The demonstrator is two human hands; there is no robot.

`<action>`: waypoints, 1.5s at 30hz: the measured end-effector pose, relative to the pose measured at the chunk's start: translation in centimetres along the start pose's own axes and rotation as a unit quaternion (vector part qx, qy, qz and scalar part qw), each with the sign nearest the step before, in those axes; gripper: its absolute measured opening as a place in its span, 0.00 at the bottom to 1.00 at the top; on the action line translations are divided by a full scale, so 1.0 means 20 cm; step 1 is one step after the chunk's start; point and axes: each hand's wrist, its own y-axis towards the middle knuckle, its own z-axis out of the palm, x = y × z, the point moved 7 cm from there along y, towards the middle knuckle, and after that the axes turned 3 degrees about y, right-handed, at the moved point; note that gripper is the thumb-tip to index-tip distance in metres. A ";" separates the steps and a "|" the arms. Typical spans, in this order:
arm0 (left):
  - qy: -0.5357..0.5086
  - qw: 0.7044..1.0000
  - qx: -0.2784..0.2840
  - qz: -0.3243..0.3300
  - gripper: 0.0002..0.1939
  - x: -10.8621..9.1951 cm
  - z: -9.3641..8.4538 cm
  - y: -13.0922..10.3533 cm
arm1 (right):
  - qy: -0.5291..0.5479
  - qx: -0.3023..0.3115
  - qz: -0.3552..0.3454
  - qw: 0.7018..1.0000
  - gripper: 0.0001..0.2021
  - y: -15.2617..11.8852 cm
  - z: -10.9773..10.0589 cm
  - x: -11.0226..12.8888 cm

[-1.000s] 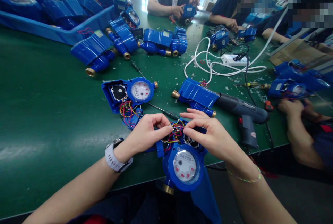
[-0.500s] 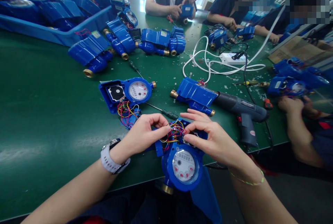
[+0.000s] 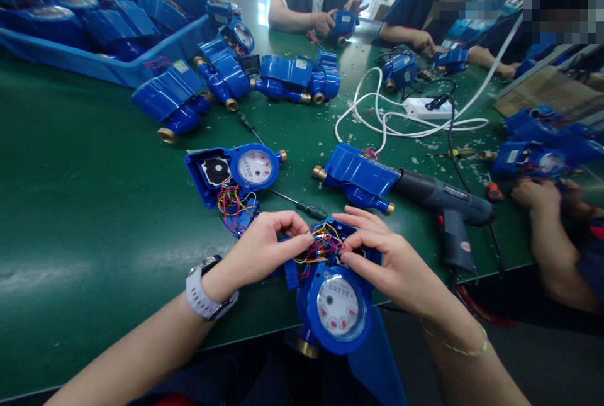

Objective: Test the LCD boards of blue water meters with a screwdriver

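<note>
In front of me a blue water meter (image 3: 340,305) with a white dial rests at the table's near edge, its wiring box uncovered. Thin red, yellow and white wires (image 3: 325,243) spill from the box. My left hand (image 3: 271,245) pinches the wires at their left side, thumb and index finger together. At the right side of the bundle, my right hand (image 3: 377,245) has thumb and index finger closed on wires, its other fingers stretched over the box. Just beyond my left hand lies a second opened meter (image 3: 255,168) with its own tangled wires (image 3: 232,204).
Screwdrivers (image 3: 311,209) lie behind my hands. A heat gun (image 3: 443,198) points at another meter (image 3: 361,170) on the right. Further back are a white power strip (image 3: 427,108), several meters and a full blue crate (image 3: 141,72). Co-workers' hands (image 3: 535,195) handle meters around the table.
The whole view has shifted slightly, so everything sits a little further right and lower. Both hands stay at the wires, with only small finger movements.
</note>
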 end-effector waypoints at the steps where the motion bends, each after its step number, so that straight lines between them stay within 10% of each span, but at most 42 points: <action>1: -0.007 1.000 0.001 -0.004 0.11 0.01 0.00 0.00 | -0.003 0.002 0.001 1.000 0.06 -0.01 0.01 0.00; 17: -0.271 0.960 0.060 -0.039 0.16 0.12 0.03 0.01 | -0.031 -0.025 -0.034 0.999 0.04 -0.03 0.02 -0.03; 29: -0.228 0.973 0.016 0.002 0.14 0.13 -0.01 -0.03 | 0.046 -0.057 0.016 0.997 0.04 -0.06 -0.03 -0.05; 38: 0.033 0.973 -0.080 0.213 0.10 -0.04 -0.03 -0.12 | 0.147 -0.570 0.105 0.801 0.21 -0.64 -0.50 -0.51; 41: 0.103 0.955 -0.069 0.269 0.08 -0.09 0.00 -0.14 | 0.143 -0.605 0.204 0.756 0.13 -0.81 -0.59 -0.76; 45: 0.173 0.947 -0.020 0.269 0.13 -0.12 0.05 -0.11 | 0.152 -0.548 0.301 0.765 0.08 -0.85 -0.65 -1.00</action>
